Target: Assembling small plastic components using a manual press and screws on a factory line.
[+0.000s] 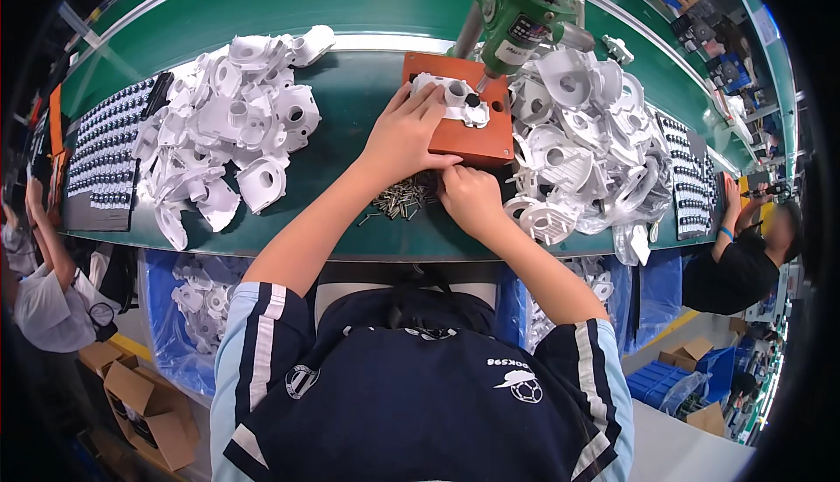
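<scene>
A white plastic housing [475,115] lies on an orange-brown block [472,143] at the middle of the bench. My left hand [408,132] rests over its left side, fingers stretched out onto it and thumb reaching along the block's front. By the block's front edge, my right hand [473,199] has its fingers bent together, close to the left thumb; anything between the fingertips is hidden. A loose pile of small metal pins [402,199] sits just left of it, partly under my left wrist. Above the housing stands a green press [516,31], its tip near a dark round piece on the housing.
White plastic housings are heaped at left [232,115] and right [577,123]. Trays of small dark parts [109,145] stand beyond both heaps. Blue-lined bins [171,307] are below the bench edge. Another person [744,254] works at the far right, and one at the far left.
</scene>
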Demonstrator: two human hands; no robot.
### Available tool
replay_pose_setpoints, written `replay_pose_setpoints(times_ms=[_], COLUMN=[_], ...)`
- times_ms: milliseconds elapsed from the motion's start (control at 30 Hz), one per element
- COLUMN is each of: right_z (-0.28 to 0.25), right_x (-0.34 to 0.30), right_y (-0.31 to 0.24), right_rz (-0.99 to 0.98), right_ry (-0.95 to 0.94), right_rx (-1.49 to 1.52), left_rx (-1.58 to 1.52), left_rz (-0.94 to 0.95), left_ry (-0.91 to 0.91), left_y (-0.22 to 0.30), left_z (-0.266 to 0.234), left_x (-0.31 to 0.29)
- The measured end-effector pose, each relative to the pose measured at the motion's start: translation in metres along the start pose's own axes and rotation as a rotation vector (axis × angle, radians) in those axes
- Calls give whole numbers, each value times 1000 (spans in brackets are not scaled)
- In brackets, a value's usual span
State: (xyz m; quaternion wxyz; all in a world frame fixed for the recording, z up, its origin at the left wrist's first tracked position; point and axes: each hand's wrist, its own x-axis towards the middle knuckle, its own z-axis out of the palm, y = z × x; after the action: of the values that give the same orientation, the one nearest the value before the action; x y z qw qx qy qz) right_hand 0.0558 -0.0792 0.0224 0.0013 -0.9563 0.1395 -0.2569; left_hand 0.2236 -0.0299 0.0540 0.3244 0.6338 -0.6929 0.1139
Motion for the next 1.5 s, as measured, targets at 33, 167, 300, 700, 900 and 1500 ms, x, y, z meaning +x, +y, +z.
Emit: replay_pose_setpoints(times_ms=[33,167,300,700,900,1500], right_z=[0,4,10,-41,-89,-35], right_x=[1,3,4,10,32,82], right_y=[0,1,2,-3,18,90], right_rz=[-5,-33,-65,192,592,496], right_ry=[-21,-72,-84,-106,-138,-67], right_rx=[-18,-64,-108,305,690,575], left_rx=[-1,11,7,0,-2,-9], left_rz=[-2,13,7,9,-2,4], left_ry=[2,12,10,3,-18,-1], left_y=[0,0,0,-1,0,1], left_z=[0,1,1,1,1,0], left_x=[0,0,0,0,0,0])
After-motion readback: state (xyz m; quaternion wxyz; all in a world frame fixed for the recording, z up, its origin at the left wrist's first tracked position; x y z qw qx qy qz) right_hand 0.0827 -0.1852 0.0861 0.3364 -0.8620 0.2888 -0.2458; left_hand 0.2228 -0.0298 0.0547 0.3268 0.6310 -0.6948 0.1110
